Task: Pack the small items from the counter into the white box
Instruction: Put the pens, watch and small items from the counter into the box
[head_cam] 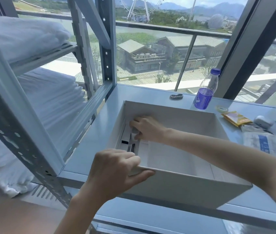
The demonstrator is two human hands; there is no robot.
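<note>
The left hand (117,168) grips the near left corner of the white box (184,188), fingers curled over the rim and thumb on the outer wall. The right hand (148,129) reaches across into the far left corner of the box, fingers curled round a small pale item (135,132). Flat white and dark pieces (125,139) lie along the left wall inside. The box sits on the counter (150,93). To its right lie a yellow packet (236,120), a tape roll (221,108) and a bottle (204,92).
</note>
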